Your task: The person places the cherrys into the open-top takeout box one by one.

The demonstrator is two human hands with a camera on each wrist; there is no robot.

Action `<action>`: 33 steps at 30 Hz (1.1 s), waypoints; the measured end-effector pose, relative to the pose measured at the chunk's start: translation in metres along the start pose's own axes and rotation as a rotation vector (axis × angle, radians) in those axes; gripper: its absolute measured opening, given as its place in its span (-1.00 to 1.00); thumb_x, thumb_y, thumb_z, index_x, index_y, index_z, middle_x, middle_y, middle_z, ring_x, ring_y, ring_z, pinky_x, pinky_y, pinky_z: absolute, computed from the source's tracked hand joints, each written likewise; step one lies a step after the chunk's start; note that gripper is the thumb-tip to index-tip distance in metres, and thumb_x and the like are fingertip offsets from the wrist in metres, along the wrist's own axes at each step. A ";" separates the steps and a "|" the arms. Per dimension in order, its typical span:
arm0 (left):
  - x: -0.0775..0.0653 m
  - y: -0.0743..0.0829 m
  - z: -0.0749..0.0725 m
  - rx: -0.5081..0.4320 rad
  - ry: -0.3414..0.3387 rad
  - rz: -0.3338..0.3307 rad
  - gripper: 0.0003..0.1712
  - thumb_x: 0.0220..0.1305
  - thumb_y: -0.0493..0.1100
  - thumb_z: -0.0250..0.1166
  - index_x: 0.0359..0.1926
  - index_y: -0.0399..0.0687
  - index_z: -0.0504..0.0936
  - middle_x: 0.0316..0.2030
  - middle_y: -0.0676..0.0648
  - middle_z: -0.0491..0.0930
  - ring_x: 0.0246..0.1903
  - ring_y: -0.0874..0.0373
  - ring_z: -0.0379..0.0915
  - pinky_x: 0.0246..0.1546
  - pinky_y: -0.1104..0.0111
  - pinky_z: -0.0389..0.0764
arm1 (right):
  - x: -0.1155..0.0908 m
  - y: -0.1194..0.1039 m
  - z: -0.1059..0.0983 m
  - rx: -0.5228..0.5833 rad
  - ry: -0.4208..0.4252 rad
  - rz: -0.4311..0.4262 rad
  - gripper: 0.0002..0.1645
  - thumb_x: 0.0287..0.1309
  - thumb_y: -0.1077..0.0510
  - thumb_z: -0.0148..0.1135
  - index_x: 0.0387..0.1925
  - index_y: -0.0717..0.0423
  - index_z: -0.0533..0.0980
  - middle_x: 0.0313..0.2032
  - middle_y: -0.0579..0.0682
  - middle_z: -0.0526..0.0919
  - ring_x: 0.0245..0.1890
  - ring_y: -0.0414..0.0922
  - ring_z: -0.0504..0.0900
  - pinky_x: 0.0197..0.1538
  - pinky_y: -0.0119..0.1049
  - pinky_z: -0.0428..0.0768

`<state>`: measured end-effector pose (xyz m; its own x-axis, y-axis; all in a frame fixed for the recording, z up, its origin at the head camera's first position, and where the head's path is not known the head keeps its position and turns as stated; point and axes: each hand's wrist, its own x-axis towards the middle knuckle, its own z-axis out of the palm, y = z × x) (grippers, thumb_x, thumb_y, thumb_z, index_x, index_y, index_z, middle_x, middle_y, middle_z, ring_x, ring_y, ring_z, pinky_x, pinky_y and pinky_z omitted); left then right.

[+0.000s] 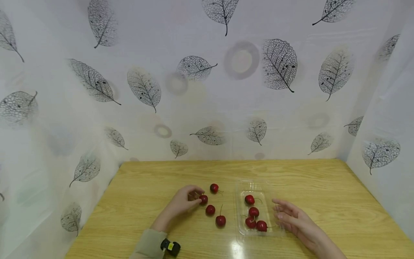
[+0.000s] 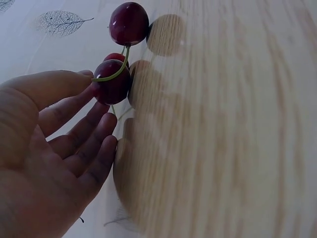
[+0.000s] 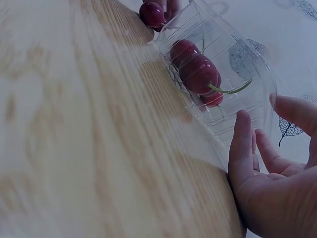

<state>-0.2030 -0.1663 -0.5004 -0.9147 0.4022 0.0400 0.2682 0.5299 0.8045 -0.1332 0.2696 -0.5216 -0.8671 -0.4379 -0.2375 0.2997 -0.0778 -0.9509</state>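
My left hand (image 1: 185, 201) is at a dark red cherry (image 1: 203, 199) on the table, thumb and fingertips drawn in at its side. In the left wrist view, the thumb tip meets this cherry (image 2: 113, 83), and a green stem curves across it from a second cherry (image 2: 129, 24). Other cherries (image 1: 210, 210) lie close to the right of that hand. My right hand (image 1: 299, 223) rests beside a clear plastic container (image 1: 237, 208), its fingers loosely extended along the right wall. Several stemmed cherries (image 3: 198, 73) sit inside the container.
The wooden table (image 1: 145, 172) reaches back to a pale curtain (image 1: 207, 108) with leaf prints, which also hangs along both sides. A cherry (image 1: 214, 188) lies farther back, and another (image 1: 220, 221) lies nearer, between the hands. A black strap device (image 1: 170, 247) is on the left wrist.
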 end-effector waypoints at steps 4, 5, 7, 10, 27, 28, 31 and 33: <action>0.001 -0.002 0.000 -0.011 -0.004 -0.005 -0.72 0.35 -0.29 0.41 0.07 -0.20 0.71 -0.02 -0.16 0.73 -0.09 0.09 0.61 -0.03 0.42 0.64 | 0.000 0.000 0.000 0.003 0.002 0.001 -0.53 0.65 0.20 -0.01 0.32 -0.44 0.45 0.20 -0.29 0.51 0.18 -0.37 0.62 0.24 -0.41 0.66; 0.001 -0.002 0.000 -0.011 -0.006 -0.006 -0.72 0.35 -0.29 0.42 0.06 -0.20 0.71 -0.03 -0.15 0.74 -0.09 0.09 0.61 -0.04 0.42 0.63 | 0.000 0.000 0.000 0.004 0.002 0.001 -0.53 0.65 0.20 -0.01 0.31 -0.45 0.45 0.20 -0.29 0.51 0.18 -0.37 0.62 0.23 -0.41 0.66; 0.002 -0.003 0.000 -0.011 -0.011 -0.009 -0.71 0.33 -0.28 0.44 0.06 -0.19 0.72 -0.05 -0.14 0.73 -0.10 0.10 0.60 -0.05 0.43 0.62 | 0.000 0.000 0.000 0.005 0.001 0.000 -0.53 0.65 0.20 -0.01 0.32 -0.44 0.45 0.20 -0.29 0.52 0.18 -0.37 0.63 0.24 -0.41 0.66; 0.002 -0.004 0.000 -0.013 -0.023 -0.019 -0.69 0.31 -0.27 0.45 0.06 -0.18 0.72 -0.06 -0.12 0.73 -0.08 0.10 0.58 -0.04 0.42 0.59 | 0.000 0.000 0.000 0.003 -0.002 -0.002 -0.52 0.65 0.20 -0.02 0.34 -0.42 0.44 0.20 -0.30 0.52 0.18 -0.37 0.63 0.24 -0.41 0.66; 0.003 -0.004 0.000 0.017 -0.064 -0.033 -0.63 0.25 -0.26 0.47 0.09 -0.10 0.73 0.01 -0.12 0.70 -0.04 0.09 0.54 0.01 0.34 0.57 | 0.000 0.001 -0.001 0.005 -0.010 -0.001 -0.52 0.65 0.20 -0.02 0.36 -0.40 0.42 0.21 -0.30 0.50 0.19 -0.38 0.62 0.25 -0.42 0.65; 0.004 -0.004 0.000 0.016 -0.064 -0.035 -0.63 0.25 -0.26 0.47 0.09 -0.09 0.73 0.01 -0.11 0.70 -0.04 0.09 0.54 0.01 0.34 0.57 | 0.000 0.001 -0.001 0.004 -0.010 -0.003 -0.52 0.65 0.20 -0.02 0.35 -0.40 0.43 0.21 -0.30 0.50 0.19 -0.38 0.62 0.25 -0.42 0.65; 0.004 -0.004 0.000 0.014 -0.064 -0.036 -0.64 0.25 -0.27 0.47 0.08 -0.09 0.73 0.00 -0.11 0.70 -0.05 0.10 0.53 0.01 0.35 0.57 | 0.000 0.001 -0.001 0.003 -0.010 -0.006 -0.52 0.65 0.20 -0.02 0.34 -0.42 0.43 0.21 -0.29 0.49 0.19 -0.38 0.62 0.25 -0.42 0.65; 0.004 -0.004 0.000 0.009 -0.064 -0.038 -0.65 0.25 -0.28 0.46 0.08 -0.10 0.73 0.00 -0.11 0.70 -0.05 0.10 0.53 0.00 0.36 0.57 | 0.000 0.001 -0.001 0.002 -0.009 -0.007 -0.52 0.65 0.20 -0.02 0.34 -0.42 0.43 0.21 -0.29 0.49 0.19 -0.38 0.62 0.26 -0.43 0.65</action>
<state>-0.2072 -0.1666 -0.5036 -0.9031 0.4285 -0.0283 0.2370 0.5522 0.7993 -0.1338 0.2705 -0.5227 -0.8654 -0.4455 -0.2294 0.2947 -0.0823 -0.9520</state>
